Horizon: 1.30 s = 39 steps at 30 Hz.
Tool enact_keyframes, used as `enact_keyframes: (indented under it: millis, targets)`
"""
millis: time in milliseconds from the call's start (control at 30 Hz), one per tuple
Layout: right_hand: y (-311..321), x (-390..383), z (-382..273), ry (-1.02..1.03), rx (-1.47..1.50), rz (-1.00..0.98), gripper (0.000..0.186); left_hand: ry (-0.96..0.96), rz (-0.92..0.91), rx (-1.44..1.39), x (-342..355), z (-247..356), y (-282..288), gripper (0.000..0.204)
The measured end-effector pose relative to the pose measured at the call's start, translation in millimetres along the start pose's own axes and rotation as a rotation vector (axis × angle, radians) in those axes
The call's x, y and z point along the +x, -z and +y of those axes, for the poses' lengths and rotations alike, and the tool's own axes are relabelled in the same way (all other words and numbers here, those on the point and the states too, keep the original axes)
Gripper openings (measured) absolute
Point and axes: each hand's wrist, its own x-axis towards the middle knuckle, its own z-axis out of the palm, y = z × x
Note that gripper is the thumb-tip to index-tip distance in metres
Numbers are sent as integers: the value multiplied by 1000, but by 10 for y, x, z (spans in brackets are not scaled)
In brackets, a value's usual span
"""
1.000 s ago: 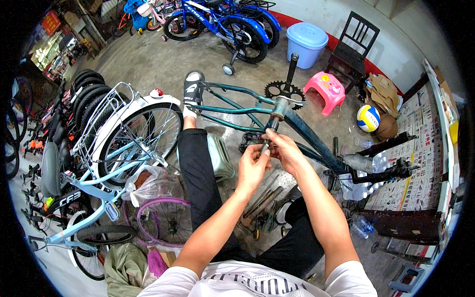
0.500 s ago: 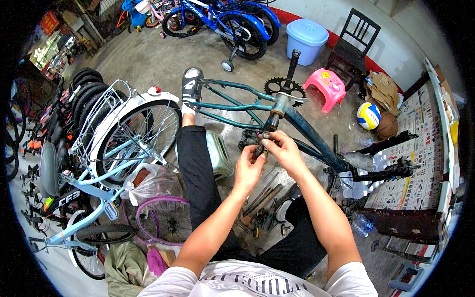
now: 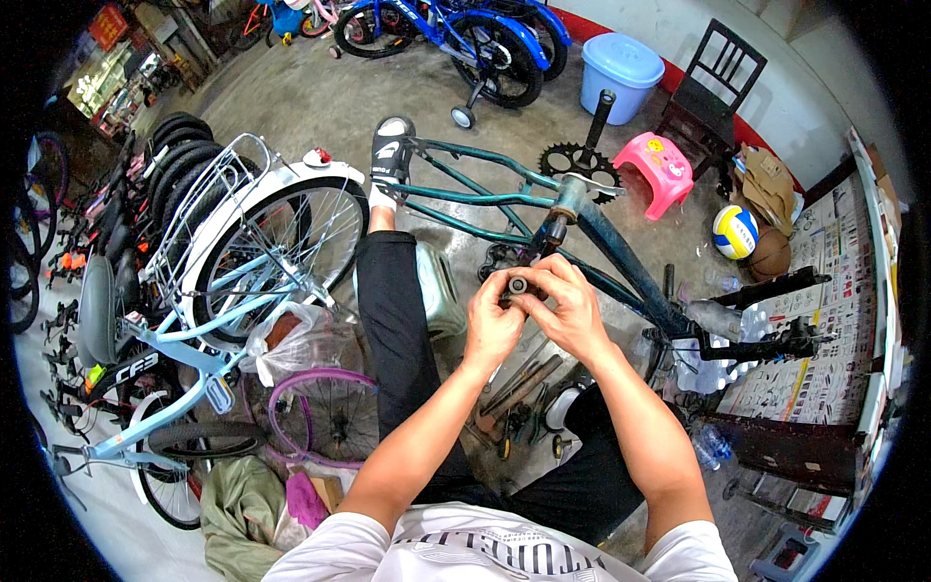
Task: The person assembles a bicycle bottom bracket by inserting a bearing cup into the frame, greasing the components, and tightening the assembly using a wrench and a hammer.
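Both hands meet over a small dark round metal part (image 3: pixel 518 286), whose ring-shaped end faces up. My left hand (image 3: pixel 495 315) pinches it from one side. My right hand (image 3: pixel 562 301) closes on it from the other side, thumb and fingers around it. What kind of part it is, I cannot make out. Just beyond my fingers is the dark green bicycle frame (image 3: pixel 621 254), lying with its crank axle (image 3: pixel 554 233) pointing toward me. A toothed chainring (image 3: pixel 580 173) and an upright crank arm (image 3: pixel 600 118) sit on its far side.
Hand tools (image 3: pixel 519 393) lie on the floor between my legs. At left stand a light blue bicycle (image 3: pixel 194 354) and a purple wheel rim (image 3: pixel 281 417). A pink stool (image 3: pixel 656 173), blue bucket (image 3: pixel 621 78), dark chair (image 3: pixel 713 82) and volleyball (image 3: pixel 734 233) are at far right.
The small metal part has been turned so its round end faces up, and my hands have drawn closer together around it. The whole view has shifted slightly.
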Motion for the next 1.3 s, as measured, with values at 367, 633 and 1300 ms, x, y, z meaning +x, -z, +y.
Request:
enact_keyframes:
  millis: [367, 633, 1300]
  targets:
    - [-77, -71, 296, -488, 268, -221, 34, 170, 36, 399, -222, 194, 15, 31]
    - [-66, -77, 330, -462, 463, -161, 32, 66, 27, 316, -188, 119, -13, 34]
    - [-86, 82, 771, -465, -32, 136, 48, 113, -62, -98, -281, -193, 56, 30]
